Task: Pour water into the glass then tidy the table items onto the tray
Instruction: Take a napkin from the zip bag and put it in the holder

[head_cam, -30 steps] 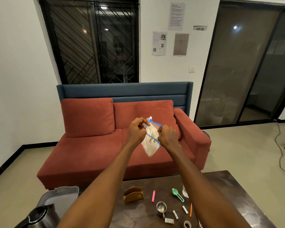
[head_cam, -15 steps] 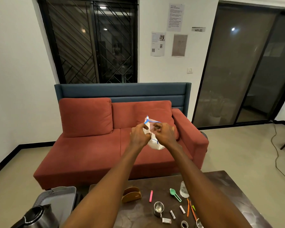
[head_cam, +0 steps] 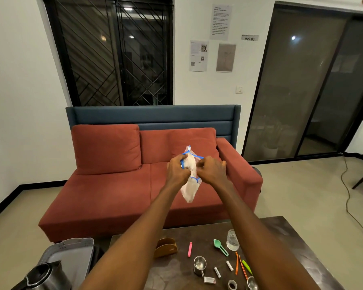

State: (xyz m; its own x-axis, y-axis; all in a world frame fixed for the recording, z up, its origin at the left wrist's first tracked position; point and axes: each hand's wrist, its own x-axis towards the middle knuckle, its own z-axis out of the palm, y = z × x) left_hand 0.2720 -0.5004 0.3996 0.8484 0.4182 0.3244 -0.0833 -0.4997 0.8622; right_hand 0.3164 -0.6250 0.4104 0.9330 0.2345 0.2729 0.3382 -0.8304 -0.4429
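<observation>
Clear plastic bag (head_cam: 189, 185) with blue trim hangs mid-frame, gripped by the left hand (head_cam: 177, 171) and right hand (head_cam: 211, 170); upper right, a wall label (head_cam: 249, 38) reads "WS 03".

The tray (head_cam: 71, 251) and kettle (head_cam: 43, 278) lie left of the table (head_cam: 298, 243); the sofa (head_cam: 113, 193) stands behind.

Single head-worn view, wide-angle

It looks forward and slightly down across the tabletop (head_cam: 281, 231) toward a sofa (head_cam: 117, 195), both hands (head_cam: 177, 171) raised near frame centre.
</observation>
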